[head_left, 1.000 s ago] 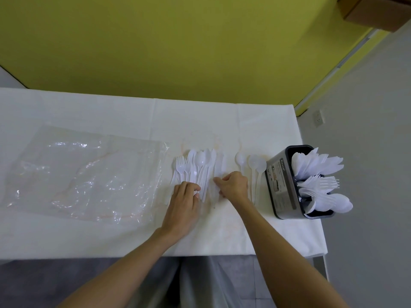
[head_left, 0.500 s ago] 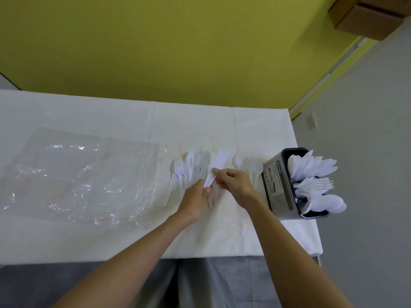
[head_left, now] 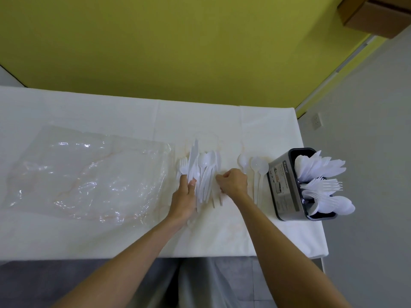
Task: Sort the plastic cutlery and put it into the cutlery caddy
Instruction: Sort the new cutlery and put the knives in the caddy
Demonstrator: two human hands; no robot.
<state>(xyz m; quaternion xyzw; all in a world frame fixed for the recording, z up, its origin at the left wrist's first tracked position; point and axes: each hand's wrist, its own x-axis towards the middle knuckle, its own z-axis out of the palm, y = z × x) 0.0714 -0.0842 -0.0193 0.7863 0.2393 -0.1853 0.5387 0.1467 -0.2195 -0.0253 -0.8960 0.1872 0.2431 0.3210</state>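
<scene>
Loose white plastic cutlery, a mix of forks, spoons and knives, lies in a pile at the middle of the white table. My left hand grips a small bunch of knives by the handles, blades pointing away from me. Just right of the pile, my right hand has its fingers curled, and the fingertips pinch a knife handle that lies on the cloth. Separate spoons lie between my right hand and the black cutlery caddy. The caddy holds knives, forks and spoons in separate compartments.
A crumpled clear plastic bag covers the left half of the table. The caddy stands near the table's right edge, with grey floor beyond. A yellow wall runs behind the table. A cardboard box shows at the top right.
My right hand passed a knife to my left hand and came back down to the pile. My left hand now holds the knives over the pile's left side.
</scene>
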